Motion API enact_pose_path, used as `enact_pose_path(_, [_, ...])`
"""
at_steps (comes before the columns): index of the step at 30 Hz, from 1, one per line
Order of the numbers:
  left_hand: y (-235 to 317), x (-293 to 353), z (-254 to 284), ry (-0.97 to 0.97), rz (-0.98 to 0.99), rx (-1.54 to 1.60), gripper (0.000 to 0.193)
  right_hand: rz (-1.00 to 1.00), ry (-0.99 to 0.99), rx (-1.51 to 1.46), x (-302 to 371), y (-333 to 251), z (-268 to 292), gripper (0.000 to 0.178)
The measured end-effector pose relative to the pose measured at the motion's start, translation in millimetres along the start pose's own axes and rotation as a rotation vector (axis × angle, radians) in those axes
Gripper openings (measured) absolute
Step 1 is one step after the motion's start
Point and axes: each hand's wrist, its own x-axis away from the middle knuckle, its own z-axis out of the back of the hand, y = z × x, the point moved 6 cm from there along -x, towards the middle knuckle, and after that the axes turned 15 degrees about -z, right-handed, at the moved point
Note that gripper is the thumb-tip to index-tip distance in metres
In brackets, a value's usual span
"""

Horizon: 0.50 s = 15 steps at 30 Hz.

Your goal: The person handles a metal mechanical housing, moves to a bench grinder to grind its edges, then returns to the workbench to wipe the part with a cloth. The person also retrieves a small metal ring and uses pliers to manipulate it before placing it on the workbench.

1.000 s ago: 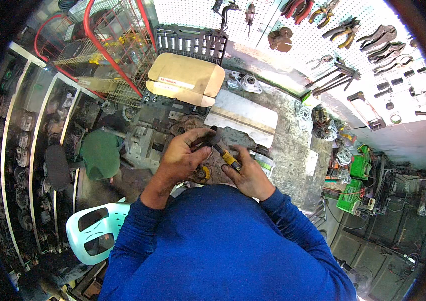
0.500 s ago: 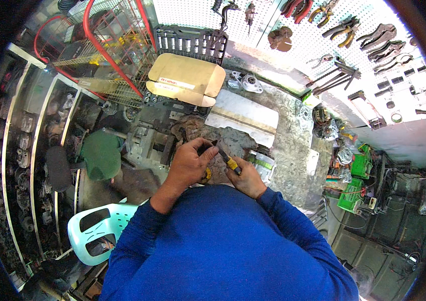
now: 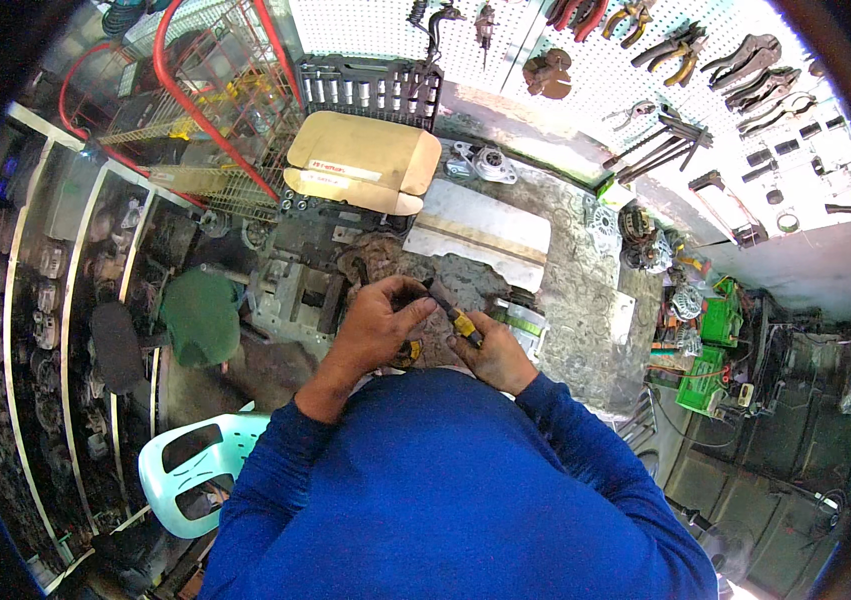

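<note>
"What are your hands doing?"

"My left hand (image 3: 377,322) is curled, and its fingers (image 3: 415,300) pinch the dark end of a small tool with a yellow handle (image 3: 462,325). My right hand (image 3: 493,352) is closed around the yellow part. I hold it with both hands so it stays steady, I think."

"Where is the tool?"

"Just in front of my chest, between my two hands, a little above the tabletop (image 3: 585,290). Its dark tip points up and to my left. I keep it close so I can look straight down at it."

"Is there something under your hands?"

"Yes, a lumpy grey metal part (image 3: 465,275) lies on the tabletop, right below my fingers. A bit of yellow (image 3: 410,350) peeks out under my left hand, but I cannot tell what it is."

"What else is near?"

"A brown cardboard box (image 3: 360,165) lies farther back, with a black case of sockets (image 3: 370,85) behind it. Pliers (image 3: 680,50) and other tools hang on the white peg wall, likely so they are easy to grab. A red wire cart (image 3: 215,110) stands to my left, and a light green plastic chair (image 3: 195,470) is down by my left arm."
</note>
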Motion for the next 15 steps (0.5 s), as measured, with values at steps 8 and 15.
enact_pose_path(8, [-0.2,0.2,12.5,0.076,-0.021,0.111,0.031,0.074,0.046,0.01,15.6,-24.6,25.4,0.026])
enact_pose_path(15, [14.3,-3.0,15.5,0.06,-0.075,-0.044,0.034,0.21,0.0,0.001,19.4,-35.4,26.8,0.021])
